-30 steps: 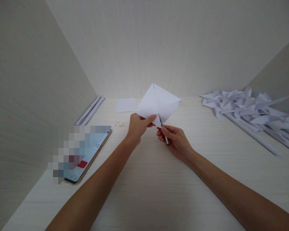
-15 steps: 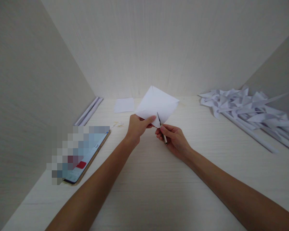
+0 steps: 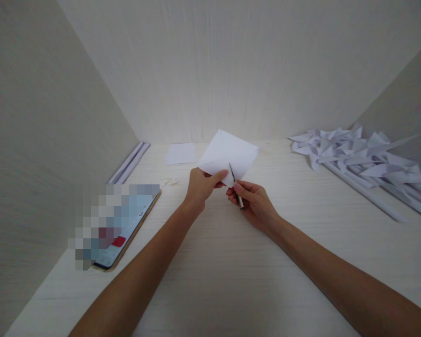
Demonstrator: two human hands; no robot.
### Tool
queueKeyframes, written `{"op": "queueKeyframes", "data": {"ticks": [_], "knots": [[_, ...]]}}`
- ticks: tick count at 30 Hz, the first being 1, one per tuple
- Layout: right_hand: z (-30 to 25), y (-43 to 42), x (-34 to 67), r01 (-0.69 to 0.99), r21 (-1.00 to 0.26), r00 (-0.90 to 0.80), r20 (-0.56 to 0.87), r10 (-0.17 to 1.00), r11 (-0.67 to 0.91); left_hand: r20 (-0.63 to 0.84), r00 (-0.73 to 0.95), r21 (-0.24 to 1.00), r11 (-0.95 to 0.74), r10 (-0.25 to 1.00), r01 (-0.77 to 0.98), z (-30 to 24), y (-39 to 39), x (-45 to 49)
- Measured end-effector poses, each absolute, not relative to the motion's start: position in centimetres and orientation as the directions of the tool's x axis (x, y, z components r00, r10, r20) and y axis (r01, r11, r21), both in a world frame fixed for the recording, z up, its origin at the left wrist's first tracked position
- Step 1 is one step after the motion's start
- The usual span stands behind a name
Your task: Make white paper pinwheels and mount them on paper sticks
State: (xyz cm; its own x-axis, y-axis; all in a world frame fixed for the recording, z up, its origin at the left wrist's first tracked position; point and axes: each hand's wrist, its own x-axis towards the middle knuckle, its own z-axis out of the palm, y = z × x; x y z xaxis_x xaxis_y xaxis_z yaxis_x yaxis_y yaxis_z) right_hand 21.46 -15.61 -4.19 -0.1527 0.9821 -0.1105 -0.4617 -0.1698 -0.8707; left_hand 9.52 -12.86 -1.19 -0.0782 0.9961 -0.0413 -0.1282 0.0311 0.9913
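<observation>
A square sheet of white paper (image 3: 228, 150) is held up in front of me, one corner pointing down toward me. My left hand (image 3: 205, 184) pinches its near left edge, thumb on top and fingers underneath. In my right hand (image 3: 251, 199) is a small pair of scissors (image 3: 233, 174), its thin dark blade lying over the paper at the near corner. Any second blade is hidden under the sheet. A short slit runs in from the far corner of the paper.
At the back lies another white square sheet (image 3: 180, 153). To the left are a phone (image 3: 133, 229), rolled paper sticks (image 3: 129, 163) and thin yellowish bits (image 3: 171, 181). Several folded paper pinwheels (image 3: 340, 150) with paper sticks (image 3: 365, 193) are piled right. Walls enclose the table.
The far corner of the paper has dipped slightly toward me. Both hands keep nearly the same place and grip.
</observation>
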Motion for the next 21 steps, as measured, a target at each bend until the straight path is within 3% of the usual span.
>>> {"op": "queueKeyframes", "data": {"ticks": [14, 21], "knots": [[-4.2, -15.5, 21.4, -0.447, -0.878, -0.137, -0.12, 0.983, -0.17, -0.084, -0.08, 0.985, 0.07, 0.993, -0.157, -1.4, -12.8, 9.6], [-3.9, -15.6, 21.2, -0.414, -0.888, -0.206, -0.122, 0.971, -0.199, -0.076, -0.206, 0.939, 0.0, 0.976, -0.344, -1.7, -11.7, 8.5]]}}
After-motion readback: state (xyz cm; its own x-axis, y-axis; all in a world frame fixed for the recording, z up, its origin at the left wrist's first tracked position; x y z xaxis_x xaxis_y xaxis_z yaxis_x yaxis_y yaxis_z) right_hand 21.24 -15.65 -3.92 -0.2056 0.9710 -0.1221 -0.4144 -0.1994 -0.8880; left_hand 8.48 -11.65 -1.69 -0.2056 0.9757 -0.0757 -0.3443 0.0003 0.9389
